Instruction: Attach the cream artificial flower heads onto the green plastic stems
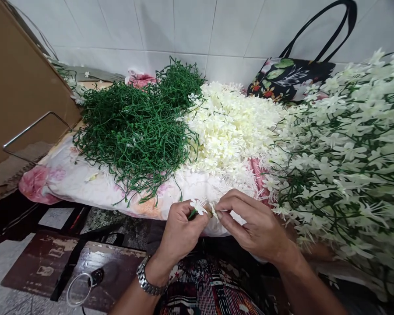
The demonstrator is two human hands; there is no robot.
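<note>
My left hand [184, 227], with a metal watch on its wrist, is closed around an artificial flower stem. A white artificial flower [198, 206] and a bit of green stem stick out by its thumb. Close to it, my right hand [258, 225] pinches a small white blossom [214, 211] between thumb and fingertips. The two hands nearly meet at the cloth's front edge; the part between the fingers is mostly hidden. Beyond them lie a tangled heap of green plastic stems [131, 127] and a heap of loose white blossoms [230, 124].
A large mass of assembled white flowers [348, 162] rises at the right. A floral bag [292, 78] leans on the tiled wall. Cardboard [22, 87] with a metal handle stands left. Under the floral cloth [95, 188] are a brown case [98, 267] and a clear cup [79, 289].
</note>
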